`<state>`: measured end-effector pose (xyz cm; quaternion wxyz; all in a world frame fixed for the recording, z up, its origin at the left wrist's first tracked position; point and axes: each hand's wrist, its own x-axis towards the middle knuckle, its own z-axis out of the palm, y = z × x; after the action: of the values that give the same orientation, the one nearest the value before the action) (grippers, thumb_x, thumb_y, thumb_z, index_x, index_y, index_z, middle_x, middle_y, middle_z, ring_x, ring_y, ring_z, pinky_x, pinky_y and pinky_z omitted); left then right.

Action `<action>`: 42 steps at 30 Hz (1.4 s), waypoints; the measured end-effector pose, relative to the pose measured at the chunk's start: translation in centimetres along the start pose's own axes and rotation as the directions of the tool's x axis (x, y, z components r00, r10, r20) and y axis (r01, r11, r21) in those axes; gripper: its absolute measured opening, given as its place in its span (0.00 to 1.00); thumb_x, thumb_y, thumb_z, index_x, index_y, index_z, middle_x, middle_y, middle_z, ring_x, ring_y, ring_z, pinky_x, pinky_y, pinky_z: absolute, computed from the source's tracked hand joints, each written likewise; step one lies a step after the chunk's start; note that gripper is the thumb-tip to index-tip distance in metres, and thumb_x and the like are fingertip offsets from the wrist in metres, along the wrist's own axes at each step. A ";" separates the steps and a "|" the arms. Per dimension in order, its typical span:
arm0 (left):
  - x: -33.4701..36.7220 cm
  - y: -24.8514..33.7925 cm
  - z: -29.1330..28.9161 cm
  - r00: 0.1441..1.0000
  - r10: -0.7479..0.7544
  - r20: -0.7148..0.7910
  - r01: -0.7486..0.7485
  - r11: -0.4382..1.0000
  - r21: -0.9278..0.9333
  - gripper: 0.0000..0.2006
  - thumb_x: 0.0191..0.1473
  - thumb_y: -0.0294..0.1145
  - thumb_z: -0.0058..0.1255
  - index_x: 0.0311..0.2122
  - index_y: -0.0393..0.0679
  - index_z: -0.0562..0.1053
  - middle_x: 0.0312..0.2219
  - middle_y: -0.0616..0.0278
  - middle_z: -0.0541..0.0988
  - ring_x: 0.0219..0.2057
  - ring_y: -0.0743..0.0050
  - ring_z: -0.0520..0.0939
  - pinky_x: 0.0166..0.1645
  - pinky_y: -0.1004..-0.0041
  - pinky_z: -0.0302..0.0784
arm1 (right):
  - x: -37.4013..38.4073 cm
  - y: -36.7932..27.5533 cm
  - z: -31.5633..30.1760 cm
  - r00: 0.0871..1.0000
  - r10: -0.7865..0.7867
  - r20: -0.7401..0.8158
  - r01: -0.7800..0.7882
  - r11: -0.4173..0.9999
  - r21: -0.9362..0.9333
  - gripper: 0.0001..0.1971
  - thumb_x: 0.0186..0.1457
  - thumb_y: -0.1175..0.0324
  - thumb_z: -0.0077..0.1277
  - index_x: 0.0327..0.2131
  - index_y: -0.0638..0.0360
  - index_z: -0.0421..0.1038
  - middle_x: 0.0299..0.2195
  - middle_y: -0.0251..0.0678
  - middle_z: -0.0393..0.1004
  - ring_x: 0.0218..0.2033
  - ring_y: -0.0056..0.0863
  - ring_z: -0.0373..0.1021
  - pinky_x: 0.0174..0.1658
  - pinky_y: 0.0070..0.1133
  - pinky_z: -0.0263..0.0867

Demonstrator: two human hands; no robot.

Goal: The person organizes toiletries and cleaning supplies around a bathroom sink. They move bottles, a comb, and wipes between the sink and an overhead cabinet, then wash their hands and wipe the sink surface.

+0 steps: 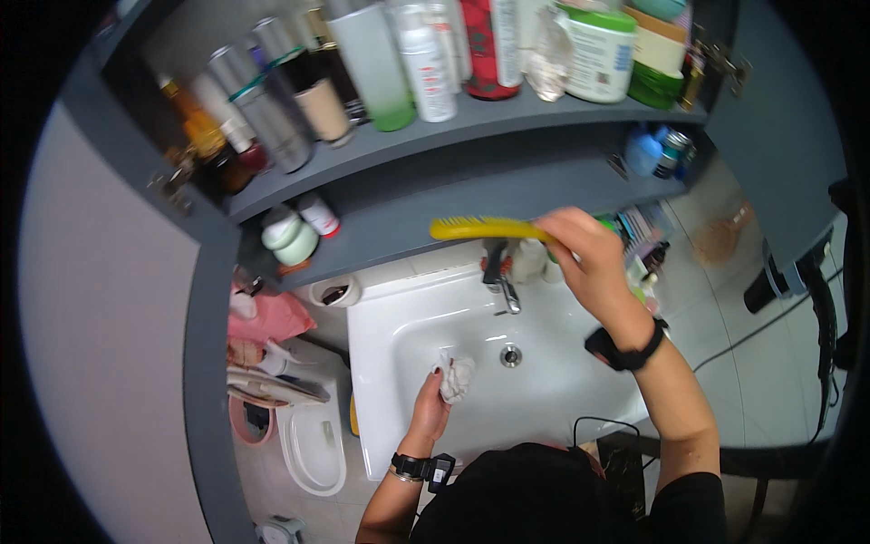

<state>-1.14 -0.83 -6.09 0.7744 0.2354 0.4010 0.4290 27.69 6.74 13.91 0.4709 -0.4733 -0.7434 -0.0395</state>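
A yellow comb (485, 228) is gripped at its right end by my right hand (584, 258). It lies level in front of the cabinet's lower shelf, teeth up, above the faucet. Over the left part of the white sink (562, 399), my left hand (431, 410) is closed on a crumpled white tissue (457, 378), thumb on top. Both wrists wear black bands. The metal faucet (509, 297) with a dark handle stands at the sink's back, near the drain (510, 356).
Bottles and jars crowd the upper shelf (507, 116) of the open grey cabinet; a pale green jar (290, 238) sits below. A white cup (335, 290) stands at the sink's back left corner. The toilet (313, 449) is at left; a black hair dryer (770, 288) hangs at right.
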 end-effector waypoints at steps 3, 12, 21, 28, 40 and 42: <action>-1.2 -0.3 -1.2 0.997 0.050 -0.063 -0.050 0.999 0.006 0.22 0.65 0.42 0.35 0.59 0.39 0.62 0.51 0.63 0.71 0.52 0.74 0.72 0.56 0.73 0.65 | 4.8 0.0 6.6 0.984 -0.171 0.041 0.175 0.978 -0.111 0.17 0.46 0.79 0.51 0.42 0.57 0.75 0.34 0.36 0.73 0.36 0.36 0.71 0.41 0.29 0.64; -3.3 1.0 -3.3 0.960 0.143 -0.242 -0.129 0.989 0.071 0.17 0.63 0.29 0.39 0.56 0.40 0.62 0.44 0.64 0.73 0.45 0.74 0.74 0.52 0.70 0.69 | 6.7 0.1 13.4 0.955 -0.101 0.279 0.151 0.974 -0.167 0.24 0.45 0.82 0.46 0.49 0.62 0.70 0.44 0.42 0.70 0.48 0.42 0.65 0.53 0.33 0.60; -2.5 8.6 5.1 0.945 0.292 0.150 -0.274 0.953 -0.131 0.25 0.66 0.49 0.29 0.61 0.43 0.57 0.55 0.59 0.67 0.57 0.65 0.67 0.59 0.62 0.64 | -2.9 -9.3 7.2 0.872 -0.049 0.487 -0.152 0.919 0.364 0.17 0.55 0.75 0.47 0.49 0.62 0.69 0.50 0.52 0.67 0.49 0.50 0.66 0.52 0.33 0.64; -3.4 10.1 9.8 0.859 0.248 0.447 -0.283 0.959 0.011 0.30 0.66 0.56 0.21 0.62 0.45 0.59 0.64 0.62 0.55 0.63 0.66 0.58 0.66 0.60 0.49 | -7.3 -9.1 7.5 0.987 0.018 0.160 -0.055 0.971 0.231 0.19 0.47 0.82 0.50 0.45 0.61 0.71 0.48 0.49 0.70 0.45 0.50 0.69 0.47 0.32 0.68; -8.2 4.8 3.5 0.940 0.203 0.276 -0.341 0.633 0.695 0.36 0.55 0.28 0.54 0.66 0.52 0.52 0.62 0.57 0.54 0.59 0.64 0.64 0.54 0.67 0.69 | -15.8 -8.3 8.3 0.571 0.488 0.661 -0.809 0.471 0.351 0.10 0.47 0.79 0.58 0.34 0.66 0.70 0.31 0.38 0.72 0.31 0.21 0.72 0.33 0.19 0.69; -8.9 3.2 3.2 0.943 0.200 0.267 -0.333 0.610 0.719 0.36 0.55 0.29 0.55 0.66 0.53 0.52 0.60 0.56 0.57 0.55 0.66 0.66 0.51 0.69 0.71 | -16.4 -9.4 8.9 0.556 0.383 0.738 -0.818 0.409 0.404 0.07 0.52 0.77 0.55 0.35 0.65 0.69 0.30 0.35 0.73 0.31 0.20 0.71 0.33 0.19 0.68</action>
<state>-2.79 -6.85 1.70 0.5626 0.6264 0.4393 0.3132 16.56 -4.88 0.53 0.3641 -0.4842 -0.5558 0.5692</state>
